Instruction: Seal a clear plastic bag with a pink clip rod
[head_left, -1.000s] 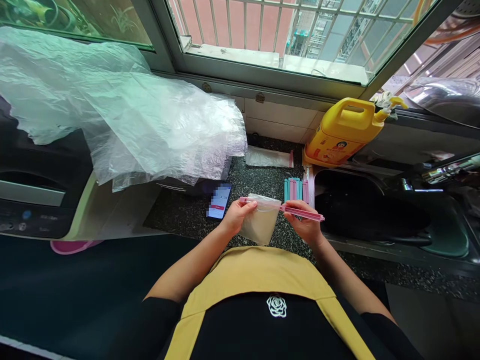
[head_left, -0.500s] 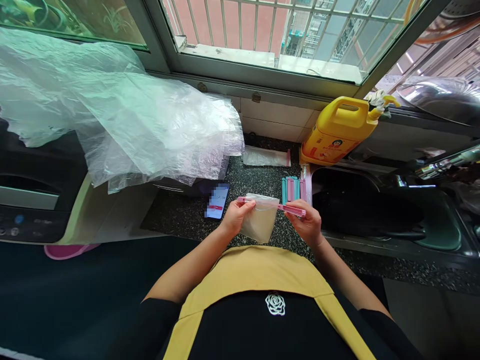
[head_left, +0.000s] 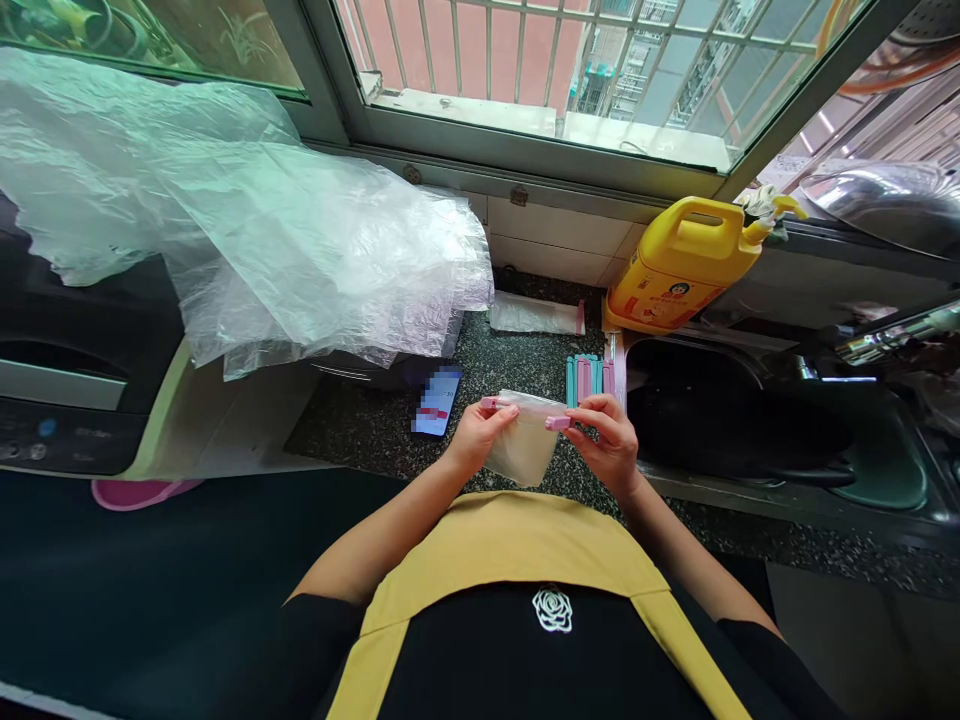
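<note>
Dark speckled worktop (head_left: pixel 390 430), phone (head_left: pixel 437 402) lying near left hand (head_left: pixel 478 437), row of teal and pink clips (head_left: pixel 589 376) just beyond right hand (head_left: pixel 609 442), close to sink rim. Flat clear bag (head_left: pixel 534 315) with pink end farther back; yellow jug (head_left: pixel 675 265) with pump behind the sink (head_left: pixel 885 475), which holds something big and black. Crumpled plastic sheeting (head_left: pixel 322 240) spreads over the left back, hiding whatever is under it; pink basin (head_left: pixel 142 493) low at left. Versus half a second ago: pink strip (head_left: pixel 557 423) no longer sticks out past right hand, only a short end shows at the right fingertips; small bag (head_left: pixel 523 455) about the same spot, clip row unchanged. Small bag is held up between both hands, in front of the yellow apron (head_left: pixel 540 540), over the worktop edge. Left fingers pinched together on the bag's top corner and the strip's left end, thumb on top; right thumb and fingers pinched on the short pink end, at the bag's right top corner.
</note>
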